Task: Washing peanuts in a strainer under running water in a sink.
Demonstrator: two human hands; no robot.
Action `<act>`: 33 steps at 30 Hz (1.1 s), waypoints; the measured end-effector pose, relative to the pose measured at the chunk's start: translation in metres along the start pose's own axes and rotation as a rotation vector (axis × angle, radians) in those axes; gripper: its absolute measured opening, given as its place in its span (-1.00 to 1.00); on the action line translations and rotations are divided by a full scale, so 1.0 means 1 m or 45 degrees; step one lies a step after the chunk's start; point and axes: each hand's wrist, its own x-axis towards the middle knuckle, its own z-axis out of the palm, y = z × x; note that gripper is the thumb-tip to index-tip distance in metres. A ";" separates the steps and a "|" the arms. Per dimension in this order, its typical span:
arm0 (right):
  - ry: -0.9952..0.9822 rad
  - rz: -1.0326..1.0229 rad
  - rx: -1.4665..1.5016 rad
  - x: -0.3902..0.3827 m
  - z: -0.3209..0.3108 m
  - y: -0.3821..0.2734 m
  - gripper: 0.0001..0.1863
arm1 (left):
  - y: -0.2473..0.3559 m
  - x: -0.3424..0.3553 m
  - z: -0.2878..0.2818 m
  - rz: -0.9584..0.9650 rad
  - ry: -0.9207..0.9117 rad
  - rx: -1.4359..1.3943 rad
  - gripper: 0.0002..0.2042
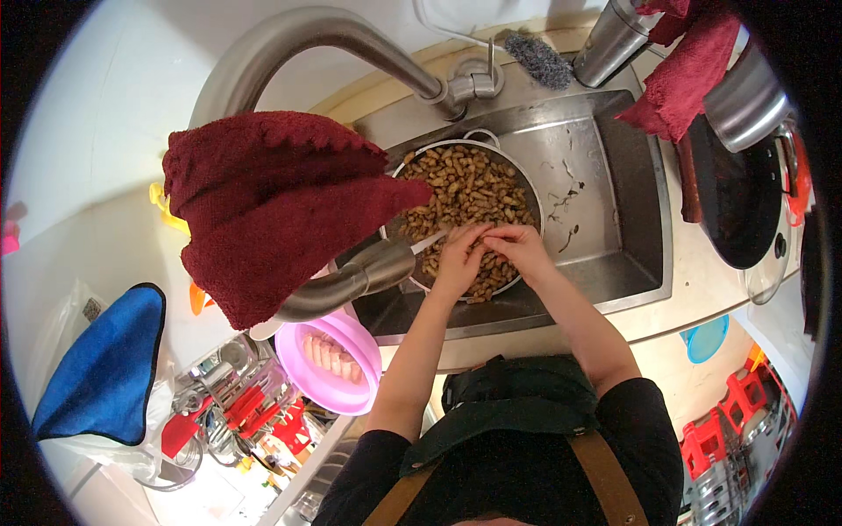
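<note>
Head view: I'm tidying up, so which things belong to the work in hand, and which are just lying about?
Seemingly in use: left hand, right hand, brown pieces, round pot, sink, faucet.

Apparently just lying about: maroon cloth draped over the faucet, blue cloth, pink bowl, black pan.

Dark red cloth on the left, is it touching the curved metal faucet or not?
Touching. The head view shows the dark red cloth draped over the curved metal faucet, covering its middle stretch.

From here I see a maroon towel point(281, 210) hanging, a blue cloth point(105, 373) and pink bowl point(371, 366) leftward, and a black pan point(737, 210) at right.
</note>
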 end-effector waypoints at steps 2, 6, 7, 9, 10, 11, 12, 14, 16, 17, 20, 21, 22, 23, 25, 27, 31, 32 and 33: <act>0.043 -0.134 -0.036 -0.001 0.002 0.002 -0.88 | 0.002 -0.003 -0.001 -0.191 -0.057 -0.017 -0.75; 0.018 -0.408 -0.072 -0.005 0.002 0.020 -0.90 | -0.005 -0.009 0.002 -0.311 -0.078 -0.091 -0.78; 0.050 -0.344 -0.017 -0.007 0.003 0.019 -0.91 | -0.006 -0.009 0.002 -0.299 -0.085 -0.101 -0.78; 0.081 -0.281 0.036 -0.011 0.005 0.017 -0.91 | -0.009 -0.009 0.002 -0.288 -0.090 -0.111 -0.79; 0.116 -0.171 0.151 -0.012 0.005 0.016 -0.91 | -0.011 -0.009 0.002 -0.297 -0.118 -0.145 -0.79; 0.151 -0.060 0.265 -0.014 0.006 0.014 -0.91 | -0.013 -0.008 0.001 -0.305 -0.147 -0.179 -0.79; 0.158 -0.060 0.262 -0.016 0.005 0.012 -0.91 | -0.009 -0.006 0.001 -0.305 -0.150 -0.185 -0.79; 0.169 0.104 0.490 -0.022 0.003 0.005 -0.91 | -0.001 -0.001 0.002 -0.530 -0.259 -0.433 -0.79; 0.196 0.083 0.488 -0.025 0.006 0.003 -0.92 | -0.005 -0.001 0.006 -0.430 -0.236 -0.419 -0.79; 0.225 0.062 0.486 -0.027 0.006 0.002 -0.92 | -0.009 -0.001 0.008 -0.330 -0.214 -0.406 -0.78; 0.244 -0.322 0.413 -0.036 0.011 -0.009 -0.93 | -0.069 -0.018 -0.018 -0.708 0.169 -0.697 -0.77; 0.305 -0.377 0.334 -0.037 0.002 -0.018 -0.93 | -0.074 -0.019 -0.027 -0.708 0.166 -0.702 -0.77; 0.380 -0.431 0.254 -0.041 -0.010 -0.027 -0.93 | -0.076 -0.022 -0.037 -0.801 0.120 -0.706 -0.76; 0.462 -0.462 0.115 -0.036 -0.025 -0.032 -0.91 | -0.078 -0.024 -0.040 -0.895 0.076 -0.708 -0.75; 0.546 -0.490 -0.034 -0.026 -0.076 -0.035 -0.88 | -0.058 -0.018 -0.032 -0.821 0.036 -0.631 -0.75; 0.391 -0.273 -0.357 -0.012 -0.117 -0.028 -0.82 | -0.056 -0.009 -0.022 -0.662 0.014 -0.542 -0.75; 0.587 -0.233 -1.458 -0.008 -0.129 -0.020 -0.75 | -0.067 -0.013 -0.020 -0.187 -0.081 0.021 -0.74; 0.645 -0.209 -1.825 -0.007 -0.131 -0.019 -0.73 | -0.070 -0.010 -0.021 -0.171 -0.010 0.024 -0.76; 0.689 -0.178 -2.189 -0.009 -0.127 -0.021 -0.70 | -0.072 -0.009 -0.024 -0.162 0.062 0.031 -0.77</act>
